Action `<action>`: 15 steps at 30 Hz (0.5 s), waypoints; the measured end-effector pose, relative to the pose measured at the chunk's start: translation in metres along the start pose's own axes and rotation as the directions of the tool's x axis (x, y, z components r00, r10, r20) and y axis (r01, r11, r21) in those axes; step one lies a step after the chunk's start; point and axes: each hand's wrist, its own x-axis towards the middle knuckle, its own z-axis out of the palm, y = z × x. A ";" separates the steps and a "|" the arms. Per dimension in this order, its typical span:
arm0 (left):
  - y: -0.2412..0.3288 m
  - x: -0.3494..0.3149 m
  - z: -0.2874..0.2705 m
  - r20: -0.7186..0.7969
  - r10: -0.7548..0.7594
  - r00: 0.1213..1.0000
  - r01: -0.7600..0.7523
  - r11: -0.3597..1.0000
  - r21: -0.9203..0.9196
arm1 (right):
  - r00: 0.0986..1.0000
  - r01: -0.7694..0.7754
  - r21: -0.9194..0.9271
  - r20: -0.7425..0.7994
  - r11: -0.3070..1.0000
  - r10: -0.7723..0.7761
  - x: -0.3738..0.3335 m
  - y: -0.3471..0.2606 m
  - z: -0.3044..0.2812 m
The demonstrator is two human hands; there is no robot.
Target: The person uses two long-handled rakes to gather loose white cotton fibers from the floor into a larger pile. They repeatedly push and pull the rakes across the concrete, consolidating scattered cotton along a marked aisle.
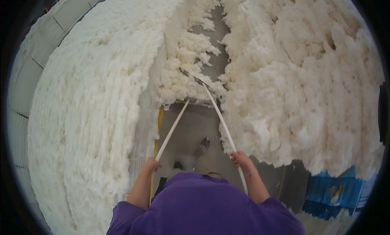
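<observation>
My left hand (151, 165) is closed around a long white pole (172, 130). The pole reaches forward to a wide, straight-edged head (199, 102), mostly hidden under loose white fibre (183, 83) that looks like cotton. A second white pole (222, 121) is gripped in my right hand (243, 161), and its rear end runs back along my right forearm. At its far end a narrow dark bar-shaped head (191, 76) lies slantwise on the fluff. Both heads are close together in the aisle, and the exact kind of each tool cannot be made out.
A tall bank of cotton-like fibre (93, 85) rises on my left, with pale blocks (24, 89) behind it. Another heap (292, 80) lines the right. Between them runs a grey floor (183, 121) with a yellow line (161, 119). Blue wrapping (333, 190) lies lower right.
</observation>
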 end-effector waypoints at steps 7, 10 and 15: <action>0.049 0.033 0.025 -0.011 -0.025 1.000 0.027 0.978 0.206 | 0.992 0.120 0.022 0.027 0.993 -0.121 0.130 -0.162 -0.079; 0.114 0.040 0.027 -0.035 -0.179 0.983 0.182 0.953 0.242 | 0.980 0.198 -0.118 -0.008 0.973 -0.200 0.249 -0.284 -0.110; 0.205 0.010 0.019 -0.075 -0.318 0.945 0.319 0.948 0.002 | 0.955 0.285 -0.110 0.117 0.952 -0.272 0.441 -0.466 -0.129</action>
